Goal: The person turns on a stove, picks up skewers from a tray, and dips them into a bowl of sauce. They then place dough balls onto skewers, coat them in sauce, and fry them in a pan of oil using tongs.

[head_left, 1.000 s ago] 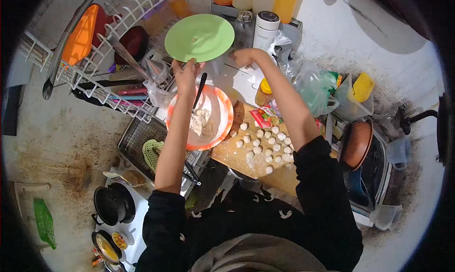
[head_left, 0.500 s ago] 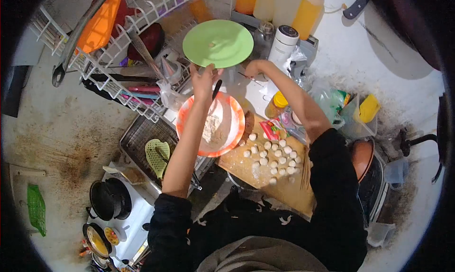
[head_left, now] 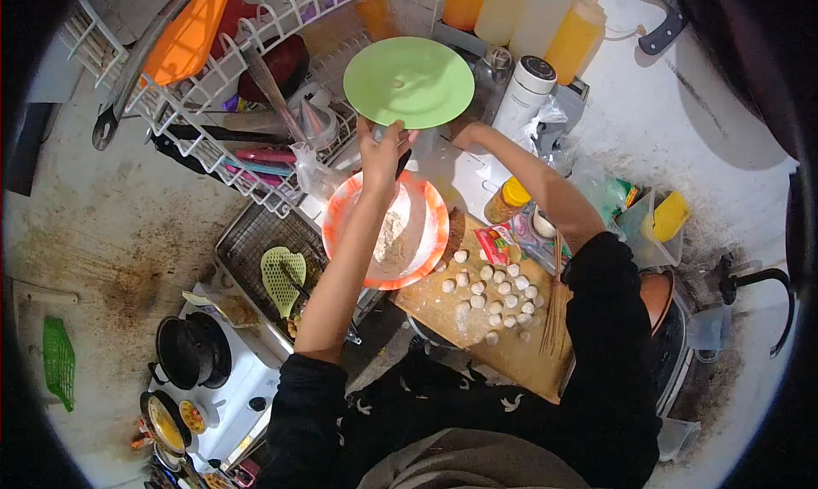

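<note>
My left hand [head_left: 383,152] grips the near edge of a green plate [head_left: 409,82], held up above an orange-rimmed bowl [head_left: 436,221] of flour. A dark handle rises from the bowl beside this hand. My right hand [head_left: 467,136] is just right of the plate, near the glass jar and the white bottle [head_left: 523,93]; its fingers are largely hidden and I cannot tell what they touch. Several small white dough balls [head_left: 486,273] lie on the wooden board [head_left: 434,306], with a red packet [head_left: 498,244] at its far edge and thin sticks [head_left: 558,306] at its right.
A white dish rack [head_left: 247,37] stands at the upper left. Sauce bottles [head_left: 575,39] and a yellow-lidded jar [head_left: 509,198] are beyond the board. A knife [head_left: 663,31] hangs upper right. Left are a wire tray [head_left: 256,242] with a green slotted spoon [head_left: 283,276], and a stove [head_left: 234,374] with pans.
The camera view has shifted slightly. My left hand still holds up the plate, while my right hand's fingers have gone from visible near the plate's edge to mostly hidden.
</note>
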The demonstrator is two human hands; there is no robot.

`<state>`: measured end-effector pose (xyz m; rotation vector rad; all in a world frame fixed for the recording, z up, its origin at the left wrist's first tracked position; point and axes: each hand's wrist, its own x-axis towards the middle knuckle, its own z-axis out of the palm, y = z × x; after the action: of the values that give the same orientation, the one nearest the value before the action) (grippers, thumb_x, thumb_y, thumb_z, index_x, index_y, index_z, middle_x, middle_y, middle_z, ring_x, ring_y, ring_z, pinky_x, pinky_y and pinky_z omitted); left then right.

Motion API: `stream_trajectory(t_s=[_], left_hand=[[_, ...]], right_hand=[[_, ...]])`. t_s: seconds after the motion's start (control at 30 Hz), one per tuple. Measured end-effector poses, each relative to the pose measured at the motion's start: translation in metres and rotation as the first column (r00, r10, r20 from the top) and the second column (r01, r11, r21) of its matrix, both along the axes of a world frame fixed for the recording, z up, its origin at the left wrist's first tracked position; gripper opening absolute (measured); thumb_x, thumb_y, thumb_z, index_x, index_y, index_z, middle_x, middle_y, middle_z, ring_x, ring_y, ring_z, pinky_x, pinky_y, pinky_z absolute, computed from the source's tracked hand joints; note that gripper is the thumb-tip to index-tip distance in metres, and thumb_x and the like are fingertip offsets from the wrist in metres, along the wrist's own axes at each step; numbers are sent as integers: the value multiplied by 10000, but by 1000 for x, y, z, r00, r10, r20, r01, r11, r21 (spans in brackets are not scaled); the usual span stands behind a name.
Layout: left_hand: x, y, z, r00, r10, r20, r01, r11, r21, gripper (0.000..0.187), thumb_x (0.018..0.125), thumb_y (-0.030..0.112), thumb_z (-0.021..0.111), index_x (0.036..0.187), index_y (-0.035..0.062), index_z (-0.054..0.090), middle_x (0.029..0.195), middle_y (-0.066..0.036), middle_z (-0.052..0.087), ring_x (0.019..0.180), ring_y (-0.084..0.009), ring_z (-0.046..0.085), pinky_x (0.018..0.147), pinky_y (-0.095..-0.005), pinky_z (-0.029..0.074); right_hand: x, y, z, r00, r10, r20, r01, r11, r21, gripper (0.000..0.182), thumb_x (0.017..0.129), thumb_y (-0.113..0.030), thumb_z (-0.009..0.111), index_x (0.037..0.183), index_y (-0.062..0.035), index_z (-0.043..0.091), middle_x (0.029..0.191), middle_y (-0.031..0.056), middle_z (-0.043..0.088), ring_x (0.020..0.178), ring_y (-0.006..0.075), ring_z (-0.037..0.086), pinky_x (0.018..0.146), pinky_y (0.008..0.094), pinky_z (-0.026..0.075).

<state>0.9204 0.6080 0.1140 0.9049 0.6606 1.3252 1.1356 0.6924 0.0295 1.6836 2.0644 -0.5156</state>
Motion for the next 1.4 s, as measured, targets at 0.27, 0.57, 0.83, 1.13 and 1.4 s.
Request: stream_trajectory(t_s=[0.27,0.57,0.83,1.13,1.4], left_hand=[[0,3,-10,996,-80,48,83,994,-71,545,768,46,507,1212,8,192,1126,-126,390,827,-201,555,745,-300,486],[1,-3,-9,990,-87,114,96,993,-75,504,762,89,496,1180,29,220,1059,-84,423,915,-193,511,794,-319,450],[-20,-85,-13,969,-181,171,201,974,-106,461,812,197,514,1205,69,310,1102,-49,433,1049,-146,402,940,-296,286],[-20,-112,-33,858,-406,313,494,818,-294,332,874,154,420,1187,52,388,1044,-53,507,936,-126,509,840,-214,405],[-35,-120,-25,944,-327,33,327,923,-202,465,825,107,509,1242,65,306,1001,-79,533,940,-165,534,807,-240,445]], right_hand=[[-2,-15,3,994,105,28,-107,987,124,323,699,-230,448,920,-50,601,915,127,596,769,239,573,691,349,447],[-10,-77,75,975,146,-170,-116,978,174,450,745,-259,488,1043,78,470,1065,241,451,837,322,523,807,335,402],[-39,-189,137,753,121,-647,-27,988,153,440,798,-179,545,1179,-12,400,1209,112,264,850,178,525,828,293,402],[-62,-228,132,596,175,-784,-74,984,163,378,806,-163,506,1147,-22,422,1129,126,363,929,197,499,835,313,392],[-44,-94,82,981,-174,-90,188,963,192,298,712,-122,448,940,42,548,1032,187,511,919,295,517,790,357,408]])
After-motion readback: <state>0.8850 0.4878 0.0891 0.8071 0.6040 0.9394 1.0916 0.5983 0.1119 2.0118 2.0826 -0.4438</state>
